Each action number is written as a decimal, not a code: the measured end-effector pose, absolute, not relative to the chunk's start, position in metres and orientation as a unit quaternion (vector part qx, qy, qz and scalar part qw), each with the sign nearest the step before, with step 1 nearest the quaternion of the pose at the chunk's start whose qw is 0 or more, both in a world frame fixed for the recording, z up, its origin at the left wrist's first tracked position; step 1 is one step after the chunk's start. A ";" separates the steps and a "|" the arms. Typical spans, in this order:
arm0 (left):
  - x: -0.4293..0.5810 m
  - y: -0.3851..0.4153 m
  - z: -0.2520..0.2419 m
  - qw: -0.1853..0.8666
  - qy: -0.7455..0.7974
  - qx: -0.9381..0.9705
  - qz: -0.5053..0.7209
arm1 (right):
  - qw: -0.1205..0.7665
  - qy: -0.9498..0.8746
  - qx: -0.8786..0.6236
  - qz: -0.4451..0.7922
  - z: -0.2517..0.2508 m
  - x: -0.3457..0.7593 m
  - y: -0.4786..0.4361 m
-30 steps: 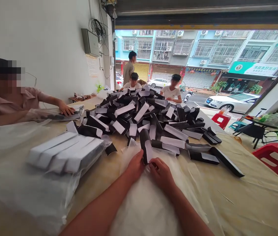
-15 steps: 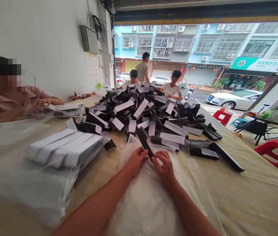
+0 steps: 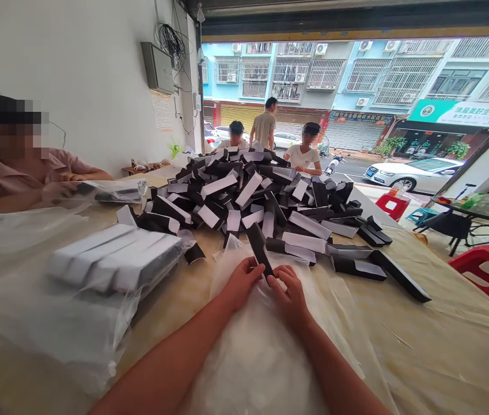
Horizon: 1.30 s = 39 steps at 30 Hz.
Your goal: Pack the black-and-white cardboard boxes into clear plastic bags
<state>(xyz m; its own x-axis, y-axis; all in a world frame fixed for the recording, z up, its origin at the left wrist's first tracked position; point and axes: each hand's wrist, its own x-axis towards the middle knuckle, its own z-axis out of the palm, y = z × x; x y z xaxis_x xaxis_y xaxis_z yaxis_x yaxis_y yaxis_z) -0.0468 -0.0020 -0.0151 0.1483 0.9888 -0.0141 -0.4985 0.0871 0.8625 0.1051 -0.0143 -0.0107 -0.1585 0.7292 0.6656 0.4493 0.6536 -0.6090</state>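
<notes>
At the frame's centre, the left hand (image 3: 243, 283) and right hand (image 3: 290, 288) pinched a slim black carton (image 3: 257, 243) by its near end, fingers closed on both sides, apparently to steady it over translucent plastic (image 3: 257, 363) on the desk (image 3: 447, 340). Both forearms (image 3: 184, 351) stretched up from the bottom edge.
</notes>
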 end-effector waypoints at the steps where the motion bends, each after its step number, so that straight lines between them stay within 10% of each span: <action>1: -0.046 -0.002 -0.015 0.654 0.335 0.372 0.567 | 0.515 -0.749 -0.395 0.136 -0.011 0.105 -0.014; 39: -0.043 -0.001 -0.017 0.664 0.332 0.348 0.573 | 0.503 -0.722 -0.425 0.212 -0.011 0.111 -0.011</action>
<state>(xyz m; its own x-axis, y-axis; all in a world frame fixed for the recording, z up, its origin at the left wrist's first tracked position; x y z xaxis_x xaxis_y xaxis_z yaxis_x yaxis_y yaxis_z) -0.0431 -0.0014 -0.0172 0.1228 0.9916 -0.0413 -0.5296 0.1007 0.8423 0.1110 -0.0106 -0.0113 -0.1333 0.8275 0.5455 0.4009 0.5484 -0.7339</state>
